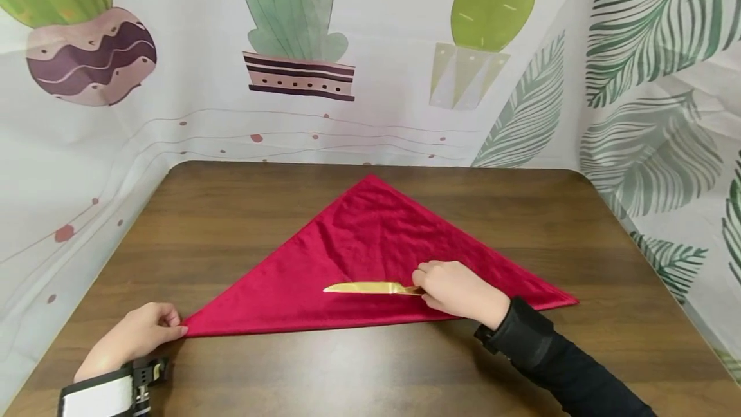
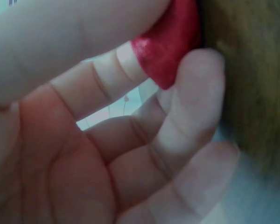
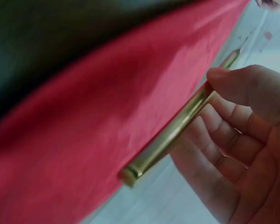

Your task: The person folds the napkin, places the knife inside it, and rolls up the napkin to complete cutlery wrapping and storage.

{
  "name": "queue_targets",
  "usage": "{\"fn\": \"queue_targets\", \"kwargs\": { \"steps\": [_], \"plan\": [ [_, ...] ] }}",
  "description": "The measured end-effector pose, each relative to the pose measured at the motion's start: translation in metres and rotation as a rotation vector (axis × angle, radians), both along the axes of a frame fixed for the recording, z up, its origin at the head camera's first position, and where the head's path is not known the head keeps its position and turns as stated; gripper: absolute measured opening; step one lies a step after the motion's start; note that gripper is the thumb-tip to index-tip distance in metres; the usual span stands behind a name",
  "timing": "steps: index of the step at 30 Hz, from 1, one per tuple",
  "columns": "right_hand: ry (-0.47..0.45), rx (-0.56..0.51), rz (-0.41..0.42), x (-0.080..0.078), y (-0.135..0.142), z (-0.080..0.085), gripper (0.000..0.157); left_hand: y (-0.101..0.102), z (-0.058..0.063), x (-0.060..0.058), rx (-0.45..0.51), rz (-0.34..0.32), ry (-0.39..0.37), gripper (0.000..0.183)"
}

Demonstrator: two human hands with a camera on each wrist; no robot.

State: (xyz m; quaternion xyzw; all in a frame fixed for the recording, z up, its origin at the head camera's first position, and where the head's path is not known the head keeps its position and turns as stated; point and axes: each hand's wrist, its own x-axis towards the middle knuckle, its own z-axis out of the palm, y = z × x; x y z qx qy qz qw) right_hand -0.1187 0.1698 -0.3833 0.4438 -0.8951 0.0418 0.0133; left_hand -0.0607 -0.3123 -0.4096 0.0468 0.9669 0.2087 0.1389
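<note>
A red satiny cloth napkin (image 1: 289,288) lies on the table as a broad triangle, its peak toward the back and its long edge toward me. At its left corner my left hand (image 1: 139,330) pinches the tip between thumb and fingers; the left wrist view shows the red corner (image 2: 170,51) between them. My right hand (image 1: 457,288) grips a gold table knife (image 1: 365,287) by its handle, the blade pointing left over the front part of the napkin. In the right wrist view the gold handle (image 3: 170,133) slants out past my thumb, close over the red fabric.
The brown wooden table (image 1: 359,372) has rounded back corners. Behind it and along both sides hangs a white curtain (image 1: 393,37) printed with cacti and leaves. The napkin's right corner (image 1: 570,302) lies flat beyond my right wrist.
</note>
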Motion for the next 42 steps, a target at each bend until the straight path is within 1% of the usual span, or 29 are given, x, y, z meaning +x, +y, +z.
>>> {"fn": "queue_targets", "kwargs": {
  "steps": [4,8,17,23,29,32,35,37,39,42],
  "plan": [
    [-0.034,0.040,0.012,0.004,-0.011,-0.007,0.011,0.004,0.001,-0.002,0.009,-0.006,0.009,0.021],
    [-0.050,0.067,0.020,0.007,-0.015,-0.012,0.011,0.005,0.003,-0.003,0.005,-0.001,0.004,0.020],
    [-0.065,0.079,0.021,0.008,-0.016,-0.018,0.011,0.004,0.006,-0.001,0.004,-0.002,0.016,0.020],
    [-0.067,0.078,0.024,0.009,-0.017,-0.018,0.011,0.004,0.006,0.000,-0.002,0.013,0.004,0.020],
    [-0.091,0.055,0.002,0.009,-0.017,-0.017,0.011,0.004,0.007,0.002,0.001,0.003,0.011,0.020],
    [-0.114,0.014,-0.007,0.009,-0.016,-0.016,0.011,0.005,0.009,0.003,0.003,0.004,0.015,0.020],
    [-0.140,-0.046,-0.022,0.009,-0.012,-0.012,0.010,0.009,0.014,0.004,0.006,0.023,0.016,0.020],
    [-0.138,-0.086,-0.035,0.009,-0.010,-0.006,0.011,0.015,0.020,0.006,0.010,0.032,0.039,0.019],
    [-0.127,-0.124,-0.056,0.009,-0.008,0.003,0.013,0.025,0.030,0.007,0.014,0.042,0.093,0.017],
    [-0.094,-0.201,-0.097,0.009,-0.006,0.020,0.017,0.045,0.046,0.008,0.022,0.045,0.238,0.015]
  ]
}}
